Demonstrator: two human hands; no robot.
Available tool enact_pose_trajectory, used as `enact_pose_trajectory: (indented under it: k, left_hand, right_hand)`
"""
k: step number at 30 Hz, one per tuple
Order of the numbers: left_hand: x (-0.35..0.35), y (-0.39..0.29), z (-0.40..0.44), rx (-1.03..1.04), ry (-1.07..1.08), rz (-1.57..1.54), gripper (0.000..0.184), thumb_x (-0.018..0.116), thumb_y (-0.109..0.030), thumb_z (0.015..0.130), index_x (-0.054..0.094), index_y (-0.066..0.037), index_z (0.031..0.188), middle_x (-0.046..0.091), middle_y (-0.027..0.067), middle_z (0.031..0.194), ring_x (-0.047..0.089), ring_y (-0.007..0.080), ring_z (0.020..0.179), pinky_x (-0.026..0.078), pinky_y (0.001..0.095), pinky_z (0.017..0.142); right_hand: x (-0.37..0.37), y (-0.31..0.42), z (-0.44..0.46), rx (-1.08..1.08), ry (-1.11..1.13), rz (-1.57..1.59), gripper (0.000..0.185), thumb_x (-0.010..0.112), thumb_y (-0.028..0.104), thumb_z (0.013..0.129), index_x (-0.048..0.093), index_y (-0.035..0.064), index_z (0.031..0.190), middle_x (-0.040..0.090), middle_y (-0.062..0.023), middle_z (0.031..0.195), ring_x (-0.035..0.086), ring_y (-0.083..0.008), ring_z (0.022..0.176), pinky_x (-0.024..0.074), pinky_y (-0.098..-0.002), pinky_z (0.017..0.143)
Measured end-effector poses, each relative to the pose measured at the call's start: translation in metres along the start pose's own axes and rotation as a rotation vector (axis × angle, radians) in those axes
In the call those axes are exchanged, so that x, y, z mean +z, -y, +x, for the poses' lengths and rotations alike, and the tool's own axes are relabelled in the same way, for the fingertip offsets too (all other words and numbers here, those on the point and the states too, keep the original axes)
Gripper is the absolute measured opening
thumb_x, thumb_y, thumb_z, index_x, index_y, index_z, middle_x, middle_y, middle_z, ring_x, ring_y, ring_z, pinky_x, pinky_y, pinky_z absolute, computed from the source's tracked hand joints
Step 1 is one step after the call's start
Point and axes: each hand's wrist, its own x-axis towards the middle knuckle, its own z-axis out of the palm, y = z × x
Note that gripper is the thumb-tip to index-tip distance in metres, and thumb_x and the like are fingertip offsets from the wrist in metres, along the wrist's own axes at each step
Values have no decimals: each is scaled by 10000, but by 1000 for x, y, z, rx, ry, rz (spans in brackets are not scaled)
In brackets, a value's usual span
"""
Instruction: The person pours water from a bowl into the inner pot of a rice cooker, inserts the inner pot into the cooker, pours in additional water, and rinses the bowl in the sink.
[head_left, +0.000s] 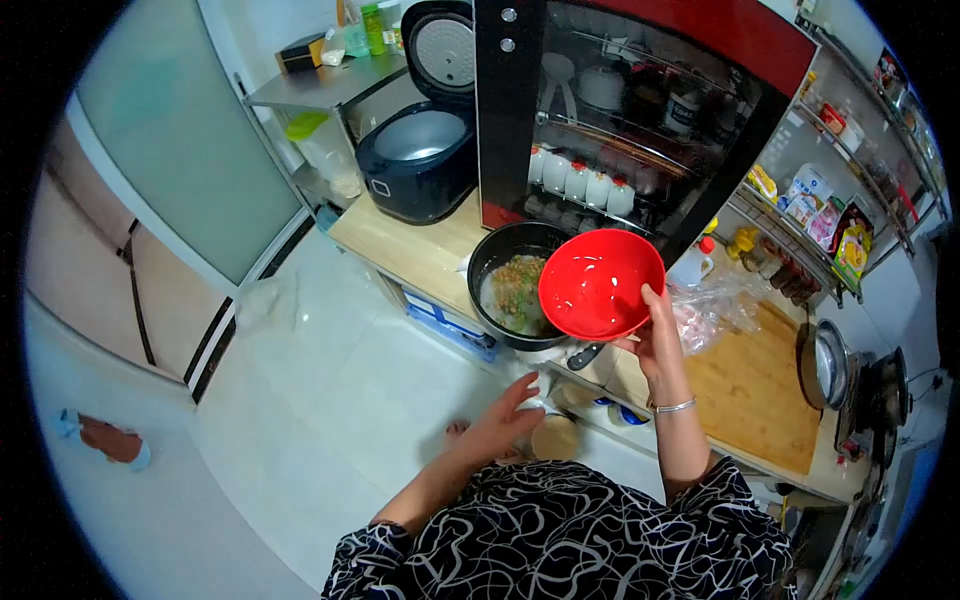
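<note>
My right hand [652, 335] grips a red bowl [603, 285] by its near right rim. The bowl is tilted so that its shiny inside faces me, and it covers the right part of a dark pot [478, 292]. In the pot lies a mix of chopped green and orange pieces [518, 290] over something pale. My left hand [505, 422] hangs in the air below the counter edge, its fingers spread and nothing in them. A knife's black handle [584, 356] shows just under the bowl.
An open rice cooker [418, 160] stands left of the pot, beside a glass-door cabinet [640, 110]. Right of the bowl are a clear plastic bag [715, 315] and a wooden cutting board [770, 390]. Metal pans [825, 365] stand at the far right.
</note>
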Motion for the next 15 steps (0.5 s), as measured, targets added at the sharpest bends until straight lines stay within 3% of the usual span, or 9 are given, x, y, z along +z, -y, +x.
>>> enact_pose_trajectory:
  k: [1,3,6,11,15]
  left_hand:
    - [-8,-7,11,-8,15,2,535,497,-183,850,255,-21,1298,302,113,1320,321,201,1203,322,320,948]
    - [-24,-19,33,-91,64,-370,563,520,-134,827,240,12,1294,300,104,1318,322,193,1201,319,308,949]
    - [-44,-29,61,-251,136,-539,592,534,-124,812,223,39,1289,289,117,1318,325,207,1199,318,313,950]
    - [-76,-37,89,-384,320,-537,552,504,-119,818,245,41,1279,272,144,1326,313,233,1209,295,354,979]
    - [-101,-49,98,-438,399,-535,508,465,-121,836,263,28,1277,295,123,1323,313,231,1210,291,366,981]
  right_hand:
    - [5,-3,7,1,-17,4,570,543,364,776,299,196,1263,473,-89,1112,535,-231,932,527,-374,582]
    - [15,-9,21,7,-93,-76,574,572,347,765,320,188,1256,470,-76,1114,533,-213,919,515,-333,531]
    - [32,-12,32,-16,-163,-122,584,603,325,752,334,187,1252,477,-60,1110,530,-196,912,505,-320,526]
    - [50,-24,46,-143,-216,-146,641,647,249,733,327,87,1264,504,-96,1083,539,-143,868,477,-243,519]
    - [71,-23,40,-51,-322,-218,634,646,233,737,329,97,1269,514,-83,1072,549,-132,840,477,-231,569]
